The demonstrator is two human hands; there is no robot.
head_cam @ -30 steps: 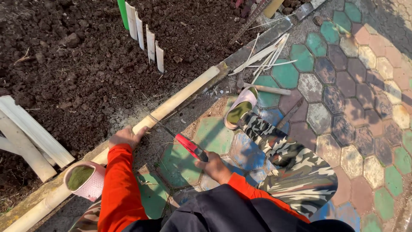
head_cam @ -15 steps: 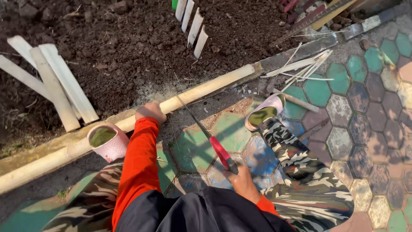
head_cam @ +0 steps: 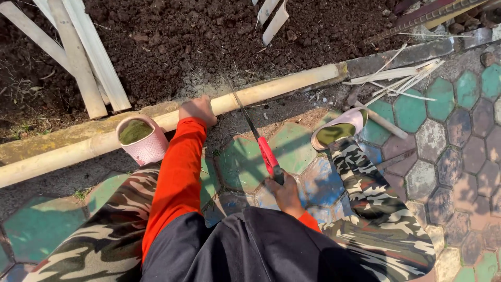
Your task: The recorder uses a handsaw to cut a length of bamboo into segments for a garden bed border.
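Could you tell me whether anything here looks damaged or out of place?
Thin bamboo splinters lie scattered across the paving's edge, and the hexagonal pavers show badly worn paint. Otherwise the pole, saw and both hands look orderly.

One bamboo pole lies along the kerb, and one saw crosses it. Two hands show, left and right, and two pink slippers. Three flat slats lie on the soil at upper left, two short ones at top centre.
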